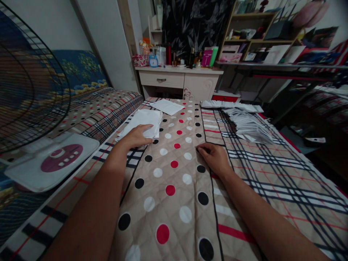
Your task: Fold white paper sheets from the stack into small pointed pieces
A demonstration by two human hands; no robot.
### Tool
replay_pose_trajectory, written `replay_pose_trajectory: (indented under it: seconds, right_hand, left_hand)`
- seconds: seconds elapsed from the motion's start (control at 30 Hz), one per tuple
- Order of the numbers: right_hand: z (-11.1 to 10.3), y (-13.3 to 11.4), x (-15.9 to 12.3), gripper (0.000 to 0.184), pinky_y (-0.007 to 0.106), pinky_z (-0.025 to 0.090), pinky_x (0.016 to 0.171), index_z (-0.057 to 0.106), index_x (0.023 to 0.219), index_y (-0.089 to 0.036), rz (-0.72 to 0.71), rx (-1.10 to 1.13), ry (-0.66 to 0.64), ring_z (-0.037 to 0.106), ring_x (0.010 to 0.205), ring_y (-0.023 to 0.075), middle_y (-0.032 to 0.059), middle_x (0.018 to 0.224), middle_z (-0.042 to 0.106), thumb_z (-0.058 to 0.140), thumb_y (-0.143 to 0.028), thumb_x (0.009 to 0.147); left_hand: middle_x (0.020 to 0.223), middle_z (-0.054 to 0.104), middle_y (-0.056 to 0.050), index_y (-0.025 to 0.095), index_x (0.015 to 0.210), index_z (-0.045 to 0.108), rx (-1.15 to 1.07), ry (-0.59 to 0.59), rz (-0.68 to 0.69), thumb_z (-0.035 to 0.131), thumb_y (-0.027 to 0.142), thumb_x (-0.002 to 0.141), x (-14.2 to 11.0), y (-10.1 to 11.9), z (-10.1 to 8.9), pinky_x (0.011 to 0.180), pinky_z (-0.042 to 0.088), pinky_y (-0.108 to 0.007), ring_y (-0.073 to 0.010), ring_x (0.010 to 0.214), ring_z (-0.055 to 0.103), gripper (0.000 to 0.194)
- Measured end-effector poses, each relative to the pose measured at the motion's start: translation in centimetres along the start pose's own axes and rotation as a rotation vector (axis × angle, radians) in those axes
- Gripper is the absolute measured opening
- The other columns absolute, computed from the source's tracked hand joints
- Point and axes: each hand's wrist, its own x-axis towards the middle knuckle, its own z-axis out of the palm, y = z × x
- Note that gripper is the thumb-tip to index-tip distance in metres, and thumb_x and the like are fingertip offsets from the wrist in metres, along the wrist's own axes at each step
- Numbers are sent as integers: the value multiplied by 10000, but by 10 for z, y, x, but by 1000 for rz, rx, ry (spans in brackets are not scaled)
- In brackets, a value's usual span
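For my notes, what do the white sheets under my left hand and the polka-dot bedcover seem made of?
White sheets: probably matte paper, judging by thin, straight edges and no shine. Bedcover: matte quilted fabric, showing stitched padding and soft creases; cotton or synthetic, unclear.

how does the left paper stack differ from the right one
The left stack lies fairly flat, while the right stack is fanned out, showing many edges. The left hand is on the left stack; neither hand touches the right stack. Both are white and lie on the bedspread.
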Motion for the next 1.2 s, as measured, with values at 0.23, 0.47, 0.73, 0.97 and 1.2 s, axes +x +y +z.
replay_pose_trajectory:
  seconds: [0.23, 0.47, 0.73, 0.97, 1.2]
  right_hand:
    - [-2, -2, 0, 210, 291, 494, 741, 751, 915, -246, 11, -6, -6, 694, 822, 205, 25, 895, 766, 560, -318, 869]
    - [-2, -2, 0, 210, 287, 491, 738, 751, 910, -239, -5, 26, -9, 692, 823, 201, 28, 900, 763, 556, -305, 866]
    - [-1, -3, -3, 267, 282, 486, 646, 734, 901, -180, 62, 412, 6, 649, 704, 179, 46, 783, 722, 587, -400, 866]
    - [-4, -11, -5, 503, 263, 526, 663, 636, 1159, -201, 67, 1038, -94, 668, 901, 186, 84, 1080, 697, 521, -603, 879]
    - [-1, 3, 6, 363, 343, 552, 804, 646, 987, -211, 244, 1187, 151, 696, 878, 212, 46, 1044, 736, 788, -314, 669]
  left_hand:
    - [1401, 553, -140, 175, 1280, 620, -187, 64, -5, 686, 464, 665, 0, -9, -2, 1116, 352, -389, -302, 1307, 506, 682]
    - [1033, 753, -96, 170, 928, 767, -132, 248, -91, 623, 311, 709, 4, -18, 9, 988, 455, -361, -303, 1068, 659, 298]
    - [1022, 729, -92, 140, 1017, 686, -941, 824, 25, 553, 434, 883, 8, 72, 6, 946, 501, -350, -239, 1063, 647, 349]
    - [1192, 700, -80, 182, 1121, 623, -1883, 335, -259, 488, 314, 949, -7, 145, 48, 1004, 516, -387, -228, 1265, 552, 256]
    - [1129, 719, -115, 156, 1074, 655, -1990, 165, -485, 472, 388, 930, -18, 149, 75, 938, 556, -379, -258, 1173, 621, 329]
